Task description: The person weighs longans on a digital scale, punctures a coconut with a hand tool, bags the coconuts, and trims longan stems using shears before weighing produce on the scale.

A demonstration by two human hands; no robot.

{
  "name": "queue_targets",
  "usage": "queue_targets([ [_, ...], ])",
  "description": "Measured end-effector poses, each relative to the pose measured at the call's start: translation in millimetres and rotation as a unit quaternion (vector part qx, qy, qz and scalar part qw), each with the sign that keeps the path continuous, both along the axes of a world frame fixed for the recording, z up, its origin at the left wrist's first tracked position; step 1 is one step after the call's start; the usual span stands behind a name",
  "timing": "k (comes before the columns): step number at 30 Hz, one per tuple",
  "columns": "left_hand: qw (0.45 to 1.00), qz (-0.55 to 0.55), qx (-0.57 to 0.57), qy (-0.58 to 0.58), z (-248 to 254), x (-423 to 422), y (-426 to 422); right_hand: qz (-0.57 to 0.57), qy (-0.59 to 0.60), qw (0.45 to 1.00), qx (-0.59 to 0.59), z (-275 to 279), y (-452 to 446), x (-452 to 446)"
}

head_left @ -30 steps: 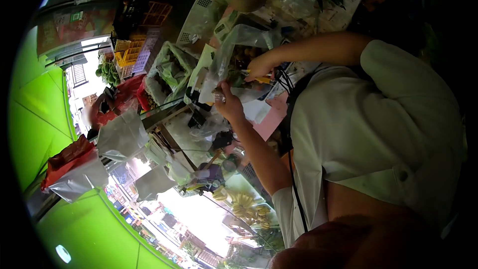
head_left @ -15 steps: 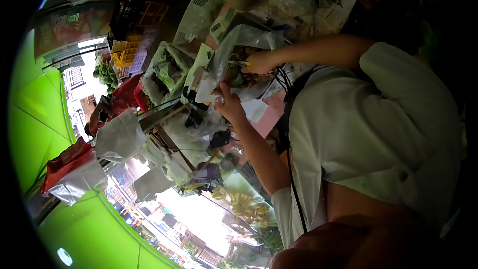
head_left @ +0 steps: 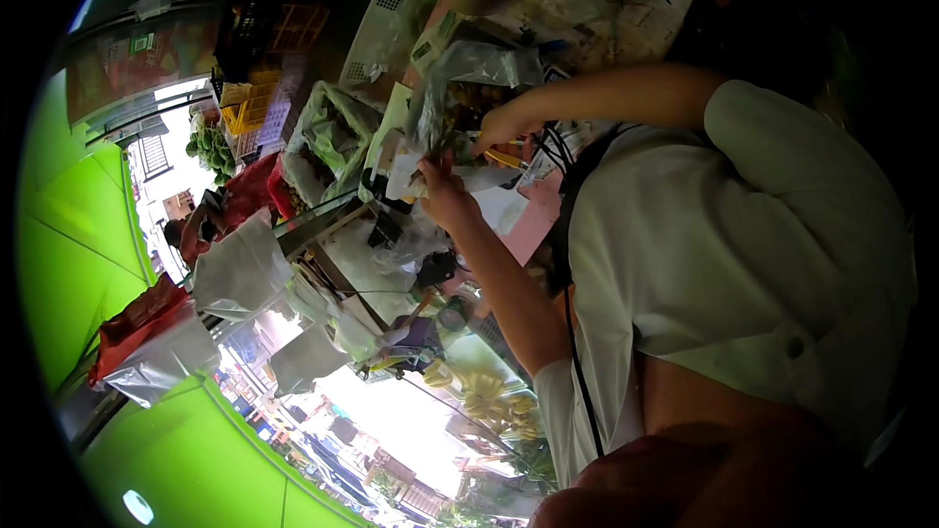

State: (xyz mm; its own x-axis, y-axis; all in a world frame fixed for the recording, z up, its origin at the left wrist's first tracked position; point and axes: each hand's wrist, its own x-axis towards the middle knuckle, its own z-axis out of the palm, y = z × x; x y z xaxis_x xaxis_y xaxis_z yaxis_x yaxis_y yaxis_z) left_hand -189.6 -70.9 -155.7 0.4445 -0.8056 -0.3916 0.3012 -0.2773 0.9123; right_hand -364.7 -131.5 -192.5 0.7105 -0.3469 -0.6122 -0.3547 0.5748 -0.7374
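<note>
Fingers of the right hand (head_left: pixel 504 125) were curled down around a yellow tool (head_left: pixel 504 158), mostly hidden; its handle showed just below the knuckles. Fingers of the left hand (head_left: pixel 448 198) were bent, tips raised near the thumb; could not tell what, if anything, they gripped. Left hand stood close by the right, nearer the lower edge of the view.

Small brown fruit (head_left: pixel 486 96) lay just beyond the right fingertips, dim, kind unclear. A clear plastic bag (head_left: pixel 489 64) was spread beside the fruit, its edge running down toward the left hand. Black cords (head_left: pixel 556 149) hung between the right wrist and the shirt (head_left: pixel 685 254). A pink sheet (head_left: pixel 533 215) lay beside the left forearm.

Farther out: bagged greens (head_left: pixel 337 132), a white crate (head_left: pixel 377 29), then a yellow crate (head_left: pixel 252 103). Bananas (head_left: pixel 489 406) sat past the left forearm. Plastic bags (head_left: pixel 240 269) and a red bag (head_left: pixel 142 328) hung along the front, with a bright green awning (head_left: pixel 78 225) behind them.
</note>
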Motion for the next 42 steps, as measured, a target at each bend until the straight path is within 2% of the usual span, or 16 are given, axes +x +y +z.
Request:
queue_targets([
  [1,1.000,-0.001,0.000,-0.002,-1.6,3.7,0.6,-0.007,0.040,0.999,-0.035,-1.4,2.3,4.0],
  [3,0.995,-0.037,-0.041,0.087,-13.7,19.2,1.1,-0.012,0.080,0.994,-0.072,-5.5,3.0,8.2],
  [6,0.986,-0.048,-0.092,0.134,-33.0,43.9,4.2,0.044,0.089,0.983,-0.154,-20.5,12.9,-1.9],
  [12,0.978,0.021,-0.116,0.171,-37.6,43.8,18.4,0.005,0.016,0.996,-0.090,-12.7,22.9,-24.9],
  [15,0.982,0.008,-0.085,0.169,-34.0,43.4,24.1,0.042,-0.006,0.989,-0.145,-2.4,20.1,-30.7],
  [18,0.984,-0.018,-0.073,0.160,-28.6,34.7,20.9,0.135,0.043,0.968,-0.210,9.5,10.6,-18.6],
  [24,0.977,-0.025,-0.113,0.178,-33.2,35.4,17.6,0.027,0.063,0.979,-0.194,6.8,21.8,-18.2],
  [26,0.971,-0.032,-0.132,0.196,-35.8,42.6,17.9,-0.080,0.091,0.968,-0.219,22.8,30.9,-40.0],
  [28,0.965,-0.037,-0.147,0.215,-36.7,47.8,20.0,-0.063,0.020,0.989,-0.135,4.7,28.4,-65.1],
  [30,0.942,-0.032,-0.183,0.281,-26.2,46.9,15.7,0.007,-0.030,0.996,-0.088,24.7,30.8,-106.1],
  [33,0.912,-0.020,-0.201,0.356,10.4,42.5,-3.3,0.090,0.022,0.983,-0.158,53.7,23.2,-160.5],
  [36,0.872,-0.064,-0.232,0.426,56.0,46.1,-43.1,0.060,0.114,0.983,-0.132,47.0,15.1,-197.1],
  [37,0.852,-0.090,-0.241,0.456,79.2,44.0,-52.3,0.073,0.176,0.965,-0.179,42.4,12.4,-205.5],
  [38,0.822,-0.210,-0.265,0.458,95.1,48.1,-60.4,0.085,0.236,0.942,-0.222,34.9,11.7,-214.2],
  [40,0.812,-0.212,-0.312,0.445,125.9,46.8,-72.8,0.062,0.293,0.913,-0.278,8.5,20.1,-224.1],
  [42,0.835,-0.177,-0.306,0.422,150.4,33.9,-67.6,0.063,0.352,0.888,-0.289,5.3,35.5,-220.8],
])
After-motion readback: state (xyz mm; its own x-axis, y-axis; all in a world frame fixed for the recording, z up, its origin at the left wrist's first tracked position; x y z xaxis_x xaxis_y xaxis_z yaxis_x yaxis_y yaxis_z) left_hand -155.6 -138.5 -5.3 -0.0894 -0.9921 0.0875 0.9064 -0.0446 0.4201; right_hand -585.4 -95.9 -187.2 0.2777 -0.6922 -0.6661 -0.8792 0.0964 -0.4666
